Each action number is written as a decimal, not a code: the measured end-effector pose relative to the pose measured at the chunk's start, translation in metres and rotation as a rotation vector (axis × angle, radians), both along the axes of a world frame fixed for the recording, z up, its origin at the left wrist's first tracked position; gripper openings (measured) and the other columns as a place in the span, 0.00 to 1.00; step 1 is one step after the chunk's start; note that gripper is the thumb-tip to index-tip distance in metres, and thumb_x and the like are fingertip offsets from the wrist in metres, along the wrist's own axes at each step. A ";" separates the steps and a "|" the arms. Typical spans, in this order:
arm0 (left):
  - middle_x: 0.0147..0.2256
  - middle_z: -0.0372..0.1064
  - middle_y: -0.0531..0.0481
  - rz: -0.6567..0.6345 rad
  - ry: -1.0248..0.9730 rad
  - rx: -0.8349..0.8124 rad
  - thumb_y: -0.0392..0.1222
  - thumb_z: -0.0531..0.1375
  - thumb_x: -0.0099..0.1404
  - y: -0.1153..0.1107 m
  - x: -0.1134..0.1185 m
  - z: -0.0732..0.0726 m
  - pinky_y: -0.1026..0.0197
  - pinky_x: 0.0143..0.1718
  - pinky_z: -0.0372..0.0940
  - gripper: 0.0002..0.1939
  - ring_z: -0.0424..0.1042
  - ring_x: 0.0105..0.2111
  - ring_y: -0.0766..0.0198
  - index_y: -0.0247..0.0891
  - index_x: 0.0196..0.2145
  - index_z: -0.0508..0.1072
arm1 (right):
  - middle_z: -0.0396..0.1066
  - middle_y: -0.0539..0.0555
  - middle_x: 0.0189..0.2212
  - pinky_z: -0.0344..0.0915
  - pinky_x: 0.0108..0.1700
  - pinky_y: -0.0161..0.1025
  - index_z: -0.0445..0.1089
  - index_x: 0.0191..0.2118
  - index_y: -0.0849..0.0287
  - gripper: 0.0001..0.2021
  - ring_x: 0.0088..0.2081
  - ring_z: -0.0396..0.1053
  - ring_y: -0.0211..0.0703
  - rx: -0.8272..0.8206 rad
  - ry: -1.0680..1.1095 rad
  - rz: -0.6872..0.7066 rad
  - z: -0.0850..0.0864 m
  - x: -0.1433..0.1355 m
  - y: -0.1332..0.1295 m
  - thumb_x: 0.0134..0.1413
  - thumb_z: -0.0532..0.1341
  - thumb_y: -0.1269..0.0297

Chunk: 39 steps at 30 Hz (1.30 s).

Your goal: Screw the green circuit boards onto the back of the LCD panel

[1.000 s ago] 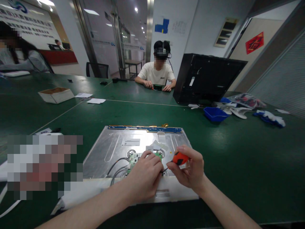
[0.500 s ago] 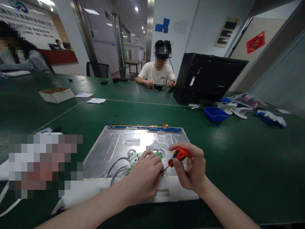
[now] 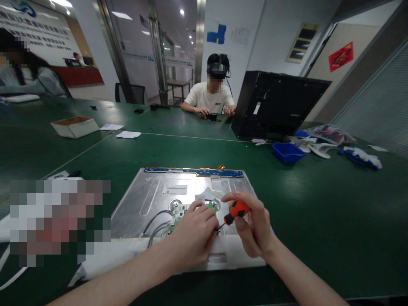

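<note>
A flat metal display panel (image 3: 137,199) lies on the table in front of me, with a blue circuit strip (image 3: 188,173) along its far edge. Over the green circuit board (image 3: 182,209) at its middle rests my left hand (image 3: 196,227), covering much of the board. Its fingers are closed beside the tip of a screwdriver, and whatever they pinch is hidden. The orange and black screwdriver (image 3: 238,210) sits between the thumb and fingers of my right hand (image 3: 257,223). Its thin shaft slants down to the board's right corner. Grey cables (image 3: 156,233) run from the board's left side.
Across the green table (image 3: 178,148) a person (image 3: 210,95) works with small parts near a black monitor (image 3: 280,102). At right are a blue tray (image 3: 288,153) and gloves (image 3: 360,157). A cardboard box (image 3: 75,127) and papers (image 3: 128,134) lie at left.
My right hand has shifted its fingers around the screwdriver handle, and the handle has turned. The left hand stays where it was. The person opposite has lowered one hand.
</note>
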<state>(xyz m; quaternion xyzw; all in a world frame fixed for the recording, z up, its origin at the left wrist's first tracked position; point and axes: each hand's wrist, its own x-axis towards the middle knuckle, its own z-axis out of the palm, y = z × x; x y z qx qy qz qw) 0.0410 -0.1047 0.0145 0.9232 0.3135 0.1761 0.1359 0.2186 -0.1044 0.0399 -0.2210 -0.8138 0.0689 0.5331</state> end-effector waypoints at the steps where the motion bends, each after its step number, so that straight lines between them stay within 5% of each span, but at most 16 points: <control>1: 0.37 0.69 0.46 0.001 -0.002 0.004 0.33 0.54 0.62 0.000 0.000 0.000 0.47 0.52 0.53 0.06 0.66 0.40 0.56 0.38 0.35 0.70 | 0.70 0.57 0.38 0.67 0.27 0.40 0.53 0.60 0.58 0.23 0.28 0.68 0.40 -0.014 0.002 0.002 0.000 0.000 -0.001 0.58 0.50 0.70; 13: 0.37 0.70 0.46 0.003 0.003 0.013 0.34 0.54 0.63 0.001 0.000 -0.004 0.47 0.51 0.54 0.06 0.67 0.41 0.55 0.38 0.36 0.70 | 0.65 0.45 0.22 0.61 0.20 0.35 0.57 0.56 0.55 0.22 0.20 0.63 0.38 0.177 -0.011 -0.184 0.001 -0.004 0.001 0.57 0.60 0.67; 21: 0.38 0.70 0.46 -0.007 -0.014 0.004 0.34 0.54 0.64 0.001 0.000 -0.003 0.47 0.52 0.54 0.07 0.67 0.42 0.55 0.37 0.38 0.70 | 0.72 0.58 0.36 0.70 0.30 0.42 0.58 0.59 0.59 0.22 0.35 0.72 0.45 0.087 -0.012 -0.030 0.003 0.000 -0.002 0.60 0.48 0.71; 31: 0.37 0.70 0.46 0.003 -0.008 0.017 0.33 0.53 0.63 0.000 0.000 -0.003 0.48 0.51 0.54 0.07 0.66 0.41 0.55 0.38 0.36 0.70 | 0.63 0.45 0.21 0.60 0.18 0.35 0.58 0.56 0.57 0.22 0.19 0.61 0.38 0.221 -0.016 -0.166 0.003 -0.003 0.001 0.57 0.61 0.65; 39: 0.36 0.70 0.47 0.002 -0.015 0.011 0.33 0.53 0.63 0.000 0.000 -0.003 0.48 0.52 0.53 0.06 0.66 0.40 0.56 0.37 0.36 0.69 | 0.69 0.57 0.35 0.67 0.28 0.41 0.56 0.59 0.60 0.21 0.31 0.68 0.43 0.020 0.004 0.009 0.002 -0.001 -0.002 0.59 0.49 0.70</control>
